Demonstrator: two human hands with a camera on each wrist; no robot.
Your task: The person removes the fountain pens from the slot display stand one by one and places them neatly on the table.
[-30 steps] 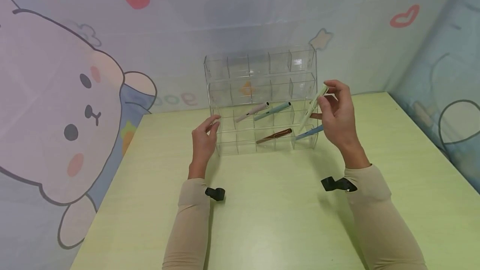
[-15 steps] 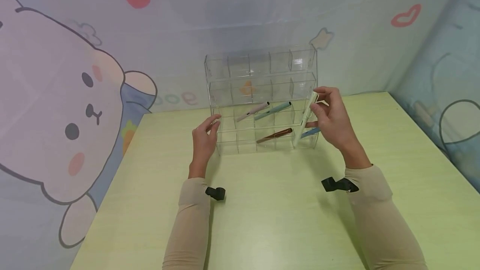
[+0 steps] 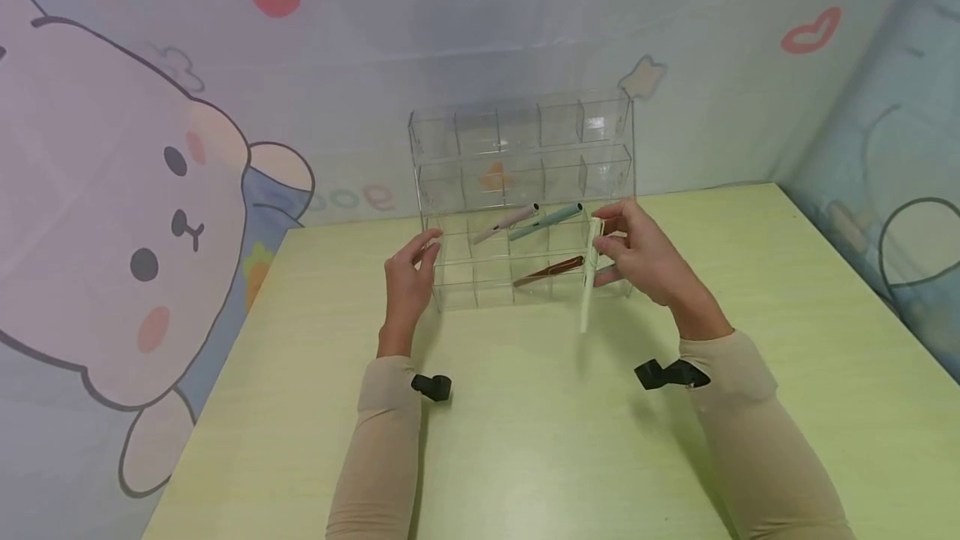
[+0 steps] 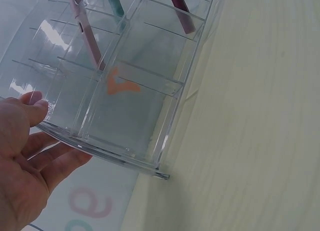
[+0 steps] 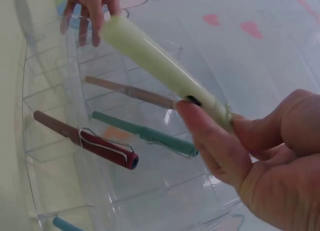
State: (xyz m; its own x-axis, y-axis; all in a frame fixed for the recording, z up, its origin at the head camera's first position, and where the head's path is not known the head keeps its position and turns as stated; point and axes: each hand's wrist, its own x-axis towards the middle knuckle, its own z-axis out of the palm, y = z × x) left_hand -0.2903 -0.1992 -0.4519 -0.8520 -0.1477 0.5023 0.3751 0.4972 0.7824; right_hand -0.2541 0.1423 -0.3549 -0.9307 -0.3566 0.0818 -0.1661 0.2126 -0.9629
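Note:
My right hand (image 3: pixel 648 261) pinches a pale green pen (image 3: pixel 591 265) between thumb and fingers. The pen slants before the lower right part of a clear acrylic rack (image 3: pixel 525 158), its lower end reaching past the rack's front. Thumb in front and fingers behind, my left hand (image 4: pixel 25 156) grips the rack's left side edge. A pinkish pen (image 3: pixel 504 224) and a teal pen (image 3: pixel 546 222) lean in the second tier from the bottom. Below them leans a reddish-brown pen (image 3: pixel 549 272). A blue pen (image 5: pixel 67 224) in the bottom tier is largely hidden behind my right hand.
The rack stands near the back of a pale yellow-green table (image 3: pixel 510 423), divided into tiers of small compartments. Behind it hangs a printed cloth (image 3: pixel 337 48) with a cartoon bear. Black wrist cameras sit on both sleeves.
My right hand has carried the pale green pen leftward and down, from the rack's right side to before its lower right front; the pen now stands more upright. My left hand has stayed put.

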